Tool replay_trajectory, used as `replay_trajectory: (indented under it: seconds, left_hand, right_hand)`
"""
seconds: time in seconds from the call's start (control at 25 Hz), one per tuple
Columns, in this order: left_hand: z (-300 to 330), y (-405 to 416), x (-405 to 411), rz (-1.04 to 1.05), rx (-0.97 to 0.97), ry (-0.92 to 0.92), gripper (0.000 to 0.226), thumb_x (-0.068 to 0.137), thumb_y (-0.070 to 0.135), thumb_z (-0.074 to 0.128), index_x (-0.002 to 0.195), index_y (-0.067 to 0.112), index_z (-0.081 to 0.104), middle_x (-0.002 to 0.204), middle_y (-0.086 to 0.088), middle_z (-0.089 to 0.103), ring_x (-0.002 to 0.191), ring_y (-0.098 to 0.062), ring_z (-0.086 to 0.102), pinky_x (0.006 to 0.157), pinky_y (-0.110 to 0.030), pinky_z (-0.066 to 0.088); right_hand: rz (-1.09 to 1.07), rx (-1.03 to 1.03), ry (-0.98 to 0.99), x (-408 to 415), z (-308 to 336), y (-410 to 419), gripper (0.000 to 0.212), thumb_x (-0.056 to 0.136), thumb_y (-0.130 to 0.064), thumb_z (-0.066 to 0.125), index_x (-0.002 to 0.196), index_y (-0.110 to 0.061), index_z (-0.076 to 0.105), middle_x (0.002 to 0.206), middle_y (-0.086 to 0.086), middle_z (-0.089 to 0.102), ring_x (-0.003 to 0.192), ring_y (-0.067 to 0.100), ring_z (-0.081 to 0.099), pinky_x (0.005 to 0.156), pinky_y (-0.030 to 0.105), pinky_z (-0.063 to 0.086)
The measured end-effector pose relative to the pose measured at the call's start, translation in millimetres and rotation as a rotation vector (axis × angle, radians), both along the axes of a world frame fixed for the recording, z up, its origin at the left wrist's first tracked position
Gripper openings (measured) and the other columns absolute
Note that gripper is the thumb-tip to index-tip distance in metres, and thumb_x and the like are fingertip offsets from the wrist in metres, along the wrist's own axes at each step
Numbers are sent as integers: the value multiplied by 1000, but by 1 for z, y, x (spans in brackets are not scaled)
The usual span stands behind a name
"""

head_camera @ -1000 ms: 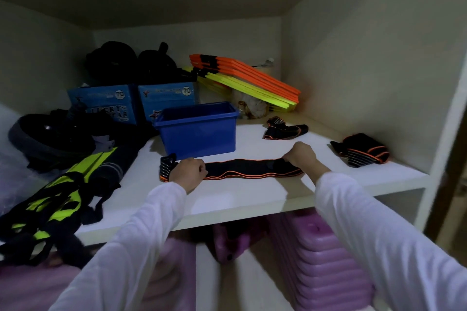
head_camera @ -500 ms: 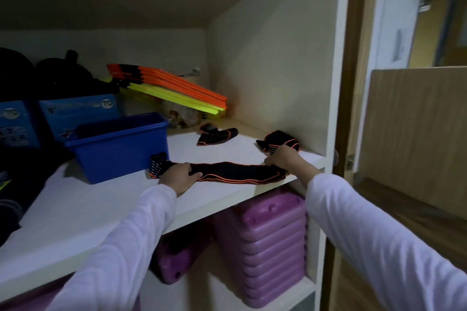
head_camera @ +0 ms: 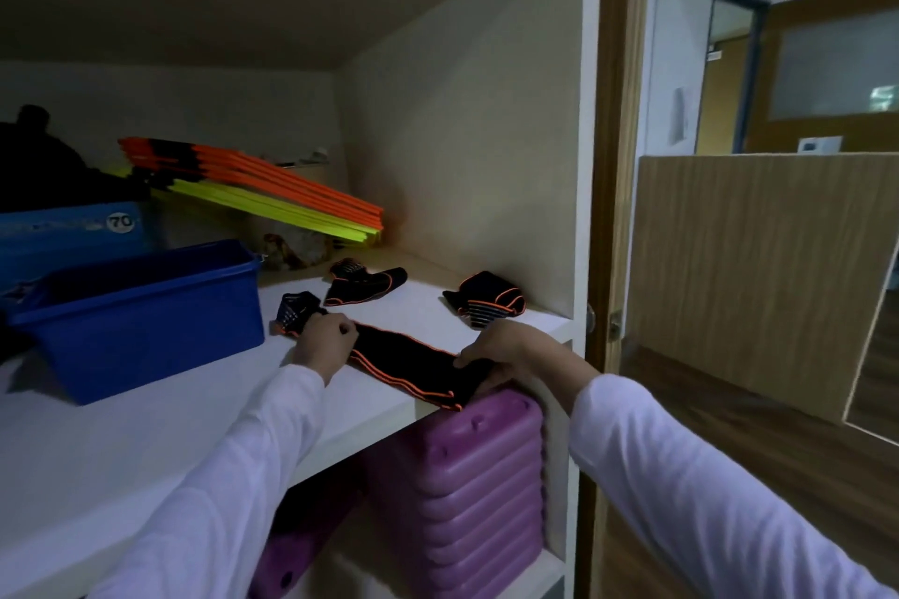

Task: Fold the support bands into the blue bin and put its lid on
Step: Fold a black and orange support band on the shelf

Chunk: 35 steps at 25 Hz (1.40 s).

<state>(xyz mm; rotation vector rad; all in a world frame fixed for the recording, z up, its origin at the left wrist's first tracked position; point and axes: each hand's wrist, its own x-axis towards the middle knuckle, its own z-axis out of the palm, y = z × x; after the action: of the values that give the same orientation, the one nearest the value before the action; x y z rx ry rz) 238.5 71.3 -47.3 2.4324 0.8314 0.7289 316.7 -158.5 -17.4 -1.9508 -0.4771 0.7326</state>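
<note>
Left hand and right hand each pinch an end of the limp, stretchy support band on the shelf, folding end-to-end looks easiest.

- Long black support band with orange edging, stretched flat across the white shelf board, near end reaching the shelf's front edge.
- Left hand, fingers curled, gripping the band near its far end.
- Right hand pinching the band's near end at the shelf edge.
- Open blue plastic bin on the shelf, left of the band, no lid on it.
- Two more black-and-orange bands behind: a flat one, and a folded one near the cabinet's side wall.
- Orange and yellow flat strips stacked at the back.
- Stacked purple plastic blocks under the shelf.
</note>
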Motion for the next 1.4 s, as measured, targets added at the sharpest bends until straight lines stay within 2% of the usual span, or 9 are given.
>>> replay_trajectory:
  seconds: [0.16,0.24,0.4,0.48,0.76,0.88,1.0,1.2,1.4]
  left_hand:
    - [7,-10,-27,-69,-206,-71,18,89,4,52,91,-3,68,97,-21,66,80,-26,58,73,-31,48]
    - [9,-18,-46,-109,-301,-69,13,88,1,52,85,3,65,87,-15,59,66,-18,50,58,-26,42]
    - [8,-24,-76,-117,-393,-85,19,83,-6,59,71,7,67,85,-12,61,87,-24,56,76,-32,46]
    - [10,-28,-91,-103,-468,-93,24,82,-7,59,67,11,66,80,-9,62,89,-25,57,80,-33,47]
    - [26,-54,-125,-187,-645,-45,23,83,-5,62,106,-8,66,79,-10,60,71,-18,56,64,-24,48]
    - [32,-65,-132,-203,-508,88,33,83,6,66,115,2,66,89,-4,63,81,-11,58,61,-9,48]
    - [31,-67,-136,-201,-351,186,42,79,17,72,120,15,66,106,2,56,99,-11,51,67,-6,39]
    - [20,-68,-138,-158,-89,252,46,75,20,74,119,24,64,94,8,54,86,-9,52,66,-10,35]
    - [18,-68,-141,-149,-23,145,31,83,16,60,112,14,69,87,-6,67,71,-13,61,59,-7,43]
  right_hand:
    - [90,20,-26,-25,3,26,16,82,-2,68,84,5,54,58,12,60,33,16,61,35,21,51]
    - [147,5,-31,-38,3,39,19,82,-6,69,84,3,52,71,12,56,41,19,63,38,22,54]
    - [189,-56,-122,-58,1,60,31,83,-14,70,70,-4,43,65,10,48,26,13,54,30,16,45]
    - [205,-51,-161,-67,2,66,35,83,-15,70,67,-6,40,64,8,46,39,16,54,29,15,41]
    - [292,-148,-387,-75,-3,77,37,82,-30,69,68,-6,47,60,6,50,48,16,51,42,20,44]
    - [382,-70,-424,-70,-5,71,25,86,-28,66,96,-6,62,66,4,53,54,15,52,54,22,46]
    - [496,37,-619,-67,-7,68,21,88,-15,62,107,-7,66,97,8,65,76,12,52,62,12,39]
    - [612,102,-747,-67,-14,67,18,88,-17,60,99,-8,71,107,12,70,92,19,58,83,28,44]
    - [700,61,-739,-65,-15,58,37,77,-23,74,110,-13,63,108,6,66,96,18,55,80,25,39]
